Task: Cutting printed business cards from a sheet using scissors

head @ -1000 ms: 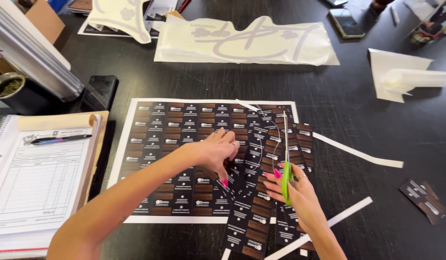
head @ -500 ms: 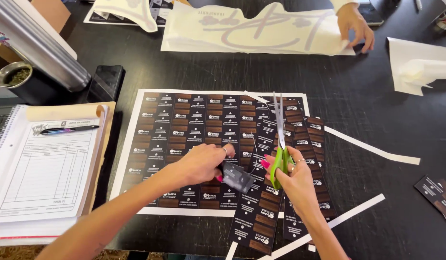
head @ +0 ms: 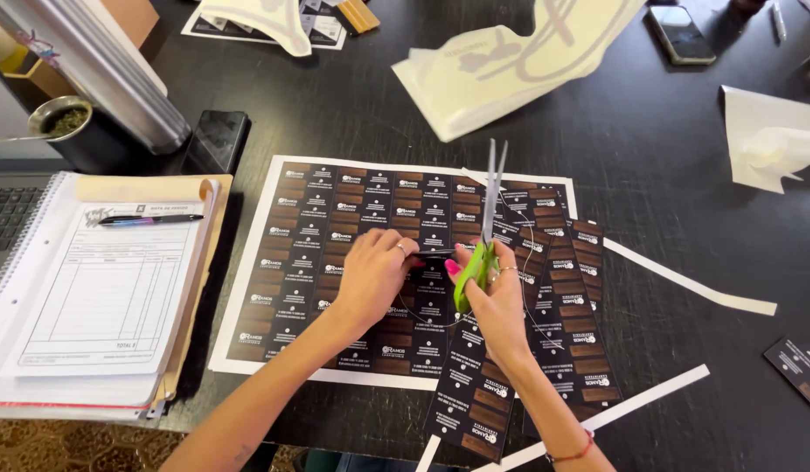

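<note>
Dark tabletop (head: 335, 114) filled the frame, crowded with paper. At the far left we saw a printed form (head: 107, 288) with a pen (head: 149, 219) lying across its top, resting on a tan folder beside a spiral notebook. Right of that, in the centre, lay a large printed sheet of small dark cards (head: 335, 253) with a white border. Our left hand (head: 374, 275) rested palm down on that sheet, fingers curled loosely and pressing it flat, fingertips touching a narrow dark strip near the middle. Just to its right, our right hand (head: 497, 301) gripped green-handled scissors (head: 485, 218), fingers closed through the handles, blades pointing toward the top of the frame and only slightly parted over the sheet. Cut strips of cards (head: 562, 306) overlapped right of the scissors. Farther right, thin white offcuts (head: 684, 280) lay on the table, and a phone (head: 680, 35) sat at the upper right.
</note>
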